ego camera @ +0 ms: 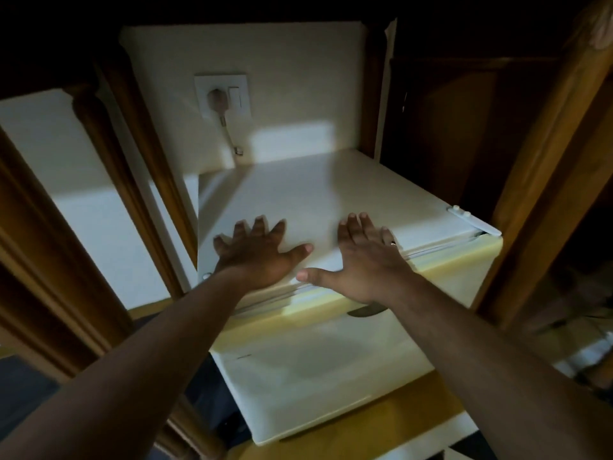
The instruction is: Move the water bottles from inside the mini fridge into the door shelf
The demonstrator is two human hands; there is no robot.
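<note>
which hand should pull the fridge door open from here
Probably the left hand: the hinge sits at the right corner, so the fridge door likely opens from the left edge, nearer than the right hand.

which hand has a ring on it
The right hand, lying flat on the mini fridge top: a ring shows on a finger at its outer side. The left hand shows none.
</note>
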